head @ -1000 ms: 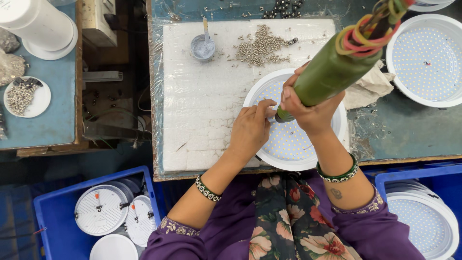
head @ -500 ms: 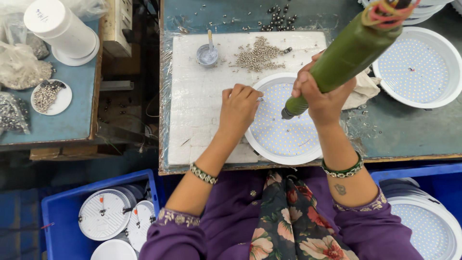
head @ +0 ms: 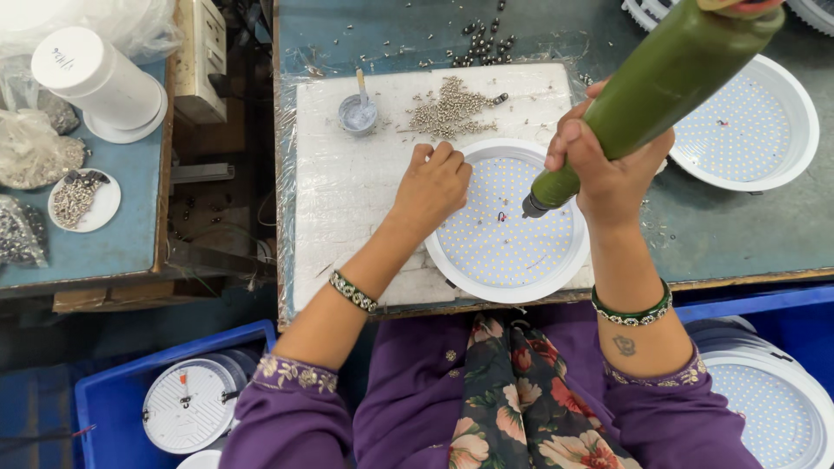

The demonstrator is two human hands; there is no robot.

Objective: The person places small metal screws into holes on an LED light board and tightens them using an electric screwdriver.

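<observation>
A round white lamp panel [head: 508,234] dotted with tiny yellow diodes lies on a white foam pad [head: 347,182]. My right hand [head: 608,165] grips a green electric screwdriver [head: 647,91], its dark tip hovering just above the panel's middle. My left hand [head: 432,187] rests with curled fingers on the panel's left rim, and whether it pinches a screw is hidden. A heap of small silver screws [head: 452,108] lies on the pad behind it.
A small grey cup [head: 357,113] with a stick stands beside the screws. Another lamp panel [head: 747,130] sits at right. Blue crates [head: 113,399] at both lower corners hold more round lamps. A white cylinder [head: 95,78] and a dish of screws [head: 82,198] sit on the left table.
My left hand has come back from the screw side to the panel's left rim. The screwdriver has tilted more upright, with its tip drawn in over the panel's centre.
</observation>
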